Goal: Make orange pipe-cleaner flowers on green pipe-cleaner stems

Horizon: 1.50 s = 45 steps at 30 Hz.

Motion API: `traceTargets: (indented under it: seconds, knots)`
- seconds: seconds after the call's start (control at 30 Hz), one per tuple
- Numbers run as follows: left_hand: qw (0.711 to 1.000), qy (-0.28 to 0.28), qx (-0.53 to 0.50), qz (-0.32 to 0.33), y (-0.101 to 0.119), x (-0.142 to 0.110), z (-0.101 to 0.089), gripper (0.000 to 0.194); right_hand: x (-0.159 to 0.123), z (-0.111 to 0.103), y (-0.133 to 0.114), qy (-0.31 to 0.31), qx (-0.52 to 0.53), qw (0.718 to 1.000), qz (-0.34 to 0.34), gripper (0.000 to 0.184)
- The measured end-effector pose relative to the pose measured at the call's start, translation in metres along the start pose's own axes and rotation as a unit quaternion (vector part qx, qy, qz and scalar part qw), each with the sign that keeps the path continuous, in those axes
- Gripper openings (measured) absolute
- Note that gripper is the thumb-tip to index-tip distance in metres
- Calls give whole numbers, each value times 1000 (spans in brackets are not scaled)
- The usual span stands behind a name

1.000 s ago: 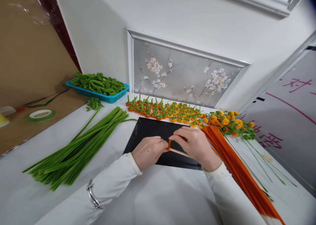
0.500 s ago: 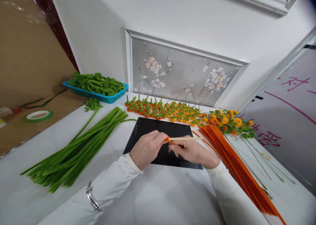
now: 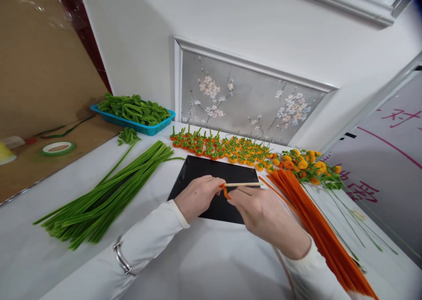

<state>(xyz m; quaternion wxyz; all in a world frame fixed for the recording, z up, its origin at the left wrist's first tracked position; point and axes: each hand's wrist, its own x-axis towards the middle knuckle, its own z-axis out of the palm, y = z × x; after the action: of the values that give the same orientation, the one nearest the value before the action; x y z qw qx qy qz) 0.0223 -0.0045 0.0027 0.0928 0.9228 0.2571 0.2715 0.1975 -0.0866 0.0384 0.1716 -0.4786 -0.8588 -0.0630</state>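
My left hand (image 3: pixel 199 198) is closed around one end of a thin wooden stick (image 3: pixel 244 184), which points right, nearly level. An orange pipe cleaner (image 3: pixel 226 192) goes around the stick close to my left fingertips, and its short length hangs down to my right hand (image 3: pixel 268 212). The right thumb and fingers pinch that length just below the stick. Both hands are over a black mat (image 3: pixel 216 168). To the right lies a bundle of orange pipe cleaners (image 3: pixel 313 221), partly behind my right forearm.
Green pipe cleaners (image 3: pixel 112 190) lie at left. Behind them stands a blue basket (image 3: pixel 148 128) of green loops. Rows of small orange and yellow pieces (image 3: pixel 211 148) line the back, with stemmed flowers (image 3: pixel 303 164) at right. Green tape (image 3: pixel 58 148) sits on cardboard.
The stick has swung from slanting down-right to nearly level above my right hand. My right hand has turned and shifted round the stick, now pinching the pipe cleaner from below.
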Motion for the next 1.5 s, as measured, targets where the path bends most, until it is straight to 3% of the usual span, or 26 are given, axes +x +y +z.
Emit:
traceTargets:
  seconds: [0.33,0.5,0.63,0.83,1.0,1.17,1.3,1.5]
  knots:
    - [996,-44,54,52,6,0,0,21,10,1,21,62,17,996,60,27]
    - [989,-5,75,128,6,0,2,22,13,-1,32,41,34,995,89,32]
    - [986,27,84,145,6,0,3,26,14,0,42,2,90,991,96,42]
    - [989,52,50,129,10,0,1,27,14,6,54,-53,188,975,106,50]
    - [992,91,-10,88,10,-1,0,21,10,13,48,-126,259,954,85,35]
    - [991,90,-101,13,9,-3,-3,39,5,11,36,-157,250,953,65,30]
    - [987,70,-134,-47,9,-2,-7,29,1,2,24,-153,214,963,63,33]
    - [997,27,-33,-60,7,-1,-6,20,-3,-13,1,-103,103,989,26,27]
